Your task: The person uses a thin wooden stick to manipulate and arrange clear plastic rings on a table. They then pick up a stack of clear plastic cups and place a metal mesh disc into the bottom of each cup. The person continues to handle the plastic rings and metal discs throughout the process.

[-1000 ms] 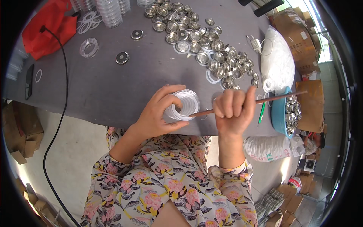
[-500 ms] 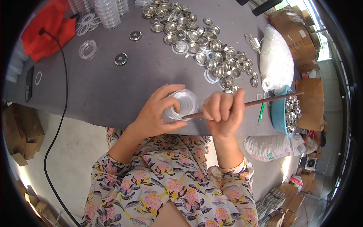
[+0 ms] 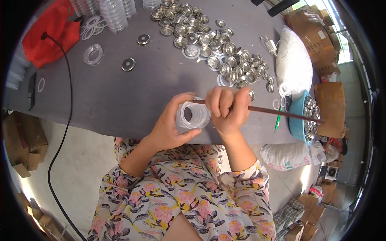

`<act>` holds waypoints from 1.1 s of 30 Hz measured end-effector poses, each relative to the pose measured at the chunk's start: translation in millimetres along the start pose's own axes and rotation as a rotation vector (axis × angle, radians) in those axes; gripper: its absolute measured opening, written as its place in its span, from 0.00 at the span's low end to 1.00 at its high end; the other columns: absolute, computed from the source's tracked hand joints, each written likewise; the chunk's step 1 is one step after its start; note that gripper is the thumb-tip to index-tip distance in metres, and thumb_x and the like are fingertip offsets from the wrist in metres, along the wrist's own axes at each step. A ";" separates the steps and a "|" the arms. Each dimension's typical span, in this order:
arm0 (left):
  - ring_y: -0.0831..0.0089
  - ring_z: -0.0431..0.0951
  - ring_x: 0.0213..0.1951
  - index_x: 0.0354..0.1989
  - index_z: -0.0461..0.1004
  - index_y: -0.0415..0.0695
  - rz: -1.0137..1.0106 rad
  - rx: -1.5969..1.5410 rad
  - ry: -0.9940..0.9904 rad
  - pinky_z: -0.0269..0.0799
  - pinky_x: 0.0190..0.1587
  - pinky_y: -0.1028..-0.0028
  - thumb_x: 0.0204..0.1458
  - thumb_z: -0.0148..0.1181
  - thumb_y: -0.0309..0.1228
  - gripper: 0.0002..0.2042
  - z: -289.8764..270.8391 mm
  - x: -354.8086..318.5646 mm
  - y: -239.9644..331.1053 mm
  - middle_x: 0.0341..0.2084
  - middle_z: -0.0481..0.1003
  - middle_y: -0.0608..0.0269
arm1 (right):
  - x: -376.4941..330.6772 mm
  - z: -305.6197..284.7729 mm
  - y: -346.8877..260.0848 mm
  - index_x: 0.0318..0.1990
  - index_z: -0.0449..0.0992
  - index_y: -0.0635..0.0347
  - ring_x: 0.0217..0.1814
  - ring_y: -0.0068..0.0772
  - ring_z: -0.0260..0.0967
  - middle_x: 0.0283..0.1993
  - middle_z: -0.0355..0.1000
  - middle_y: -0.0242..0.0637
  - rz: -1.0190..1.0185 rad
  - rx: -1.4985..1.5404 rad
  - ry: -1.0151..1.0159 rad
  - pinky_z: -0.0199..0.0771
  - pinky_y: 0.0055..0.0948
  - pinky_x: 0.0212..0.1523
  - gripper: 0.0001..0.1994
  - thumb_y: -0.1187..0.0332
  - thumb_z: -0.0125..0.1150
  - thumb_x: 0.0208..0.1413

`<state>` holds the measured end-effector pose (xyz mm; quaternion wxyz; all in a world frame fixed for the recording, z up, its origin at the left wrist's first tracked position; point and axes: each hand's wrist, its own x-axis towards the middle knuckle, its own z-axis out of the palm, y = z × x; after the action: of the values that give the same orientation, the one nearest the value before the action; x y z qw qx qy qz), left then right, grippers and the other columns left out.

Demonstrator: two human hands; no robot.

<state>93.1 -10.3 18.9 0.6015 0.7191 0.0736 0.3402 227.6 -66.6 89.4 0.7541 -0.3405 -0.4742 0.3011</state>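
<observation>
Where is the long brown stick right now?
In the head view the long brown stick is gripped in the right hand. Its tip reaches the clear plastic rings in the left hand, and its far end points toward the blue bowl.

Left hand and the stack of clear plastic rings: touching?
Touching. The head view shows the left hand wrapped around the stack of clear plastic rings, fingers and thumb against it.

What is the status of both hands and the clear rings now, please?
Left hand grips stack of clear rings. Right hand shut on thin brown stick, tip at the stack. Nothing between the hands.
</observation>
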 end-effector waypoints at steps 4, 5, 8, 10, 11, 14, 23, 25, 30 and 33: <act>0.65 0.60 0.56 0.55 0.53 0.40 -0.029 -0.020 0.008 0.54 0.57 0.67 0.35 0.67 0.27 0.36 1.6 -1.2 0.4 0.52 0.60 0.52 | 5.2 9.2 -25.5 0.11 0.54 0.58 0.12 0.21 0.47 0.09 0.50 0.29 0.154 -0.184 0.042 0.46 0.22 0.15 0.26 0.60 0.33 0.64; 0.65 0.60 0.56 0.55 0.53 0.40 -0.027 -0.024 0.012 0.54 0.57 0.67 0.35 0.67 0.27 0.36 1.7 -1.4 0.1 0.53 0.60 0.52 | 3.2 9.5 -29.6 0.11 0.54 0.58 0.12 0.21 0.47 0.09 0.51 0.29 0.194 -0.189 0.030 0.46 0.22 0.15 0.26 0.60 0.33 0.64; 0.65 0.60 0.56 0.55 0.52 0.40 -0.031 -0.031 0.010 0.54 0.57 0.67 0.36 0.67 0.26 0.37 2.1 -1.6 -0.5 0.53 0.60 0.52 | -8.7 10.5 -39.3 0.13 0.56 0.59 0.12 0.20 0.47 0.09 0.51 0.29 0.267 -0.200 -0.002 0.46 0.22 0.15 0.25 0.60 0.34 0.64; 0.65 0.60 0.56 0.56 0.52 0.40 -0.048 -0.028 -0.012 0.54 0.57 0.67 0.36 0.66 0.26 0.37 1.8 -1.1 0.0 0.53 0.60 0.52 | -14.0 17.5 -40.7 0.13 0.56 0.59 0.12 0.20 0.47 0.09 0.51 0.28 0.233 -0.230 0.006 0.46 0.22 0.15 0.25 0.60 0.35 0.64; 0.65 0.60 0.56 0.56 0.52 0.40 -0.056 -0.032 -0.012 0.54 0.57 0.67 0.36 0.67 0.26 0.37 1.2 -1.2 0.1 0.53 0.60 0.52 | -13.6 21.8 -40.9 0.11 0.55 0.58 0.12 0.20 0.47 0.09 0.50 0.28 0.266 -0.255 0.032 0.45 0.22 0.14 0.26 0.59 0.35 0.63; 0.64 0.62 0.55 0.55 0.53 0.39 -0.069 -0.041 0.019 0.56 0.56 0.67 0.35 0.67 0.26 0.37 1.5 -1.2 0.6 0.52 0.61 0.53 | -7.7 24.3 -34.9 0.11 0.54 0.57 0.12 0.20 0.47 0.09 0.50 0.28 0.282 -0.205 0.081 0.45 0.22 0.14 0.26 0.59 0.34 0.63; 0.64 0.63 0.53 0.55 0.53 0.39 -0.035 -0.037 0.048 0.58 0.55 0.67 0.35 0.67 0.28 0.37 4.5 -1.2 0.4 0.50 0.62 0.53 | 0.0 14.6 4.9 0.11 0.51 0.56 0.12 0.20 0.46 0.09 0.49 0.28 0.046 0.038 0.090 0.45 0.21 0.14 0.26 0.61 0.33 0.64; 0.66 0.60 0.56 0.56 0.50 0.39 -0.072 -0.041 0.001 0.53 0.58 0.67 0.36 0.66 0.26 0.38 3.3 -2.7 -0.1 0.53 0.59 0.54 | 4.8 19.3 -5.2 0.11 0.52 0.57 0.12 0.20 0.46 0.10 0.50 0.28 0.089 -0.021 0.036 0.45 0.21 0.14 0.26 0.61 0.34 0.64; 0.66 0.59 0.57 0.56 0.50 0.39 -0.077 -0.095 0.002 0.53 0.58 0.67 0.36 0.66 0.26 0.38 5.4 -1.4 2.5 0.53 0.59 0.54 | 4.7 13.7 -25.9 0.11 0.55 0.60 0.13 0.19 0.45 0.10 0.52 0.29 0.148 -0.308 -0.011 0.45 0.21 0.15 0.26 0.60 0.35 0.63; 0.66 0.59 0.57 0.56 0.50 0.39 -0.065 -0.110 0.012 0.53 0.58 0.67 0.36 0.66 0.26 0.38 6.6 -2.4 0.4 0.53 0.60 0.54 | -0.4 17.7 -36.1 0.11 0.55 0.59 0.12 0.18 0.45 0.10 0.52 0.28 0.288 -0.388 -0.006 0.45 0.22 0.15 0.27 0.60 0.35 0.64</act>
<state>94.9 -17.1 18.0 0.6503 0.6802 0.0815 0.3284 215.9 -84.0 123.6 0.6224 -0.5420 -0.4720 0.3100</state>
